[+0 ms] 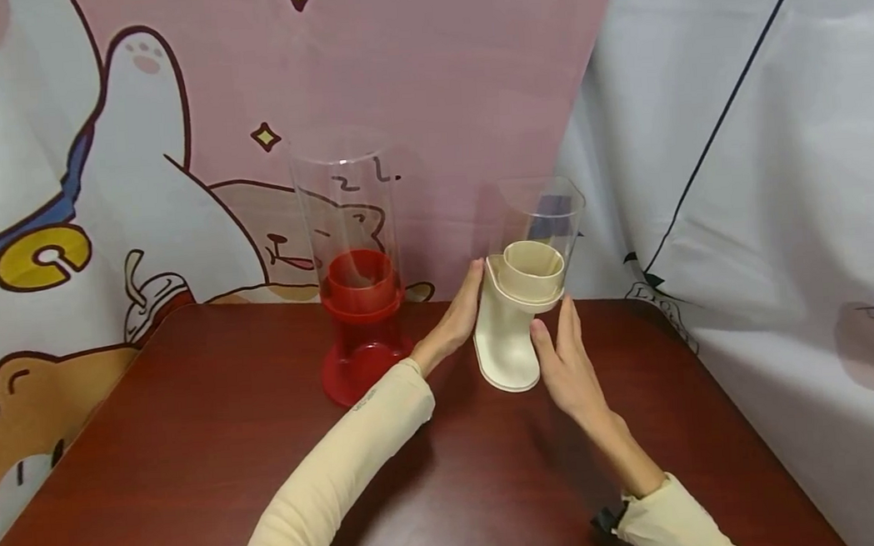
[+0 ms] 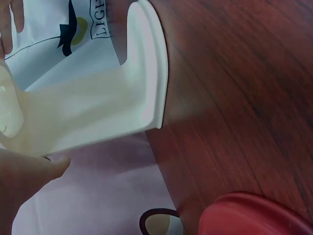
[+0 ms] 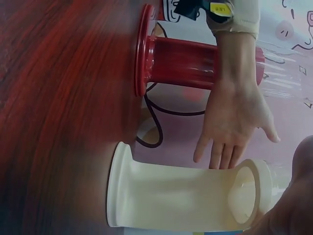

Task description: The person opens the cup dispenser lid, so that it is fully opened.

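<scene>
A cream plastic stand point(image 1: 507, 344) with a flat foot and a ring at the top stands upright near the table's back edge. A clear cylinder point(image 1: 570, 215) rises from its ring. My left hand point(image 1: 463, 311) is on the stand's left side, its fingers straight, fingertips right at the cream plastic in the right wrist view. On the opposite side is my right hand point(image 1: 566, 369), fingers extended upward and tips close under the ring. In the left wrist view, the cream stand point(image 2: 88, 112) shows its foot at the tabletop.
To the left is a similar red stand point(image 1: 364, 373) with a taller clear cylinder point(image 1: 345, 187). Both are on a dark red-brown wooden table point(image 1: 194, 472). A cartoon-printed cloth point(image 1: 470, 70) hangs behind the table, with a white cloth point(image 1: 793, 201) to the right.
</scene>
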Tool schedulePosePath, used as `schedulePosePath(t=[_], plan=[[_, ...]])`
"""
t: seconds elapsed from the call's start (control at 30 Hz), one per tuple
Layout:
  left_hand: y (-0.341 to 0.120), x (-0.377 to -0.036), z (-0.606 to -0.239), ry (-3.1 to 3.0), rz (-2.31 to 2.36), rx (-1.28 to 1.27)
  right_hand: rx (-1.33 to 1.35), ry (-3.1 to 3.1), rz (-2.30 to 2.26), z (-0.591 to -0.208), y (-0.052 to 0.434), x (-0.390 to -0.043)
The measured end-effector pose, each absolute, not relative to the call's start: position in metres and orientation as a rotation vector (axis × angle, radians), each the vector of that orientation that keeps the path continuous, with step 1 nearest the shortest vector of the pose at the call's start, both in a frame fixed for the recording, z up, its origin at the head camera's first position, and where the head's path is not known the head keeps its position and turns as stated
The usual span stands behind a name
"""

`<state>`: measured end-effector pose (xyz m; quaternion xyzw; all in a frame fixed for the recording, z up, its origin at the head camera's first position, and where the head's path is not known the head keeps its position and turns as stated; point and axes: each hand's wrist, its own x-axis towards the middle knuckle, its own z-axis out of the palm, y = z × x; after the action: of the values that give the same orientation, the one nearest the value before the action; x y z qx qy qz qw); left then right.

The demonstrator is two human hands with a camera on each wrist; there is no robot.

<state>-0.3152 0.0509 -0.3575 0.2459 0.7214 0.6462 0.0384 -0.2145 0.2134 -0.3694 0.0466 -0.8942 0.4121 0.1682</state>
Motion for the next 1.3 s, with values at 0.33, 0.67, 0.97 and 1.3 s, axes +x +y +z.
schedulePosePath(t=[0.33, 0.67, 0.97, 1.3], plan=[[0.050, -0.296, -0.349, 2.146, 2.023, 0.788, 0.218, -2.502, 1.234, -0.372, 0.216, -0.221], [0.057, -0.284, -0.365, 2.289, 1.907, 0.732, 0.267, -2.373, 1.256, -0.374, 0.230, -0.236], [0.058, -0.252, -0.373, 2.436, 2.031, 0.651, 0.494, -2.329, 1.535, -0.349, 0.242, -0.242], [0.077, -0.273, -0.381, 2.414, 2.196, 0.623, 0.336, -2.047, 1.655, -0.354, 0.212, -0.218]])
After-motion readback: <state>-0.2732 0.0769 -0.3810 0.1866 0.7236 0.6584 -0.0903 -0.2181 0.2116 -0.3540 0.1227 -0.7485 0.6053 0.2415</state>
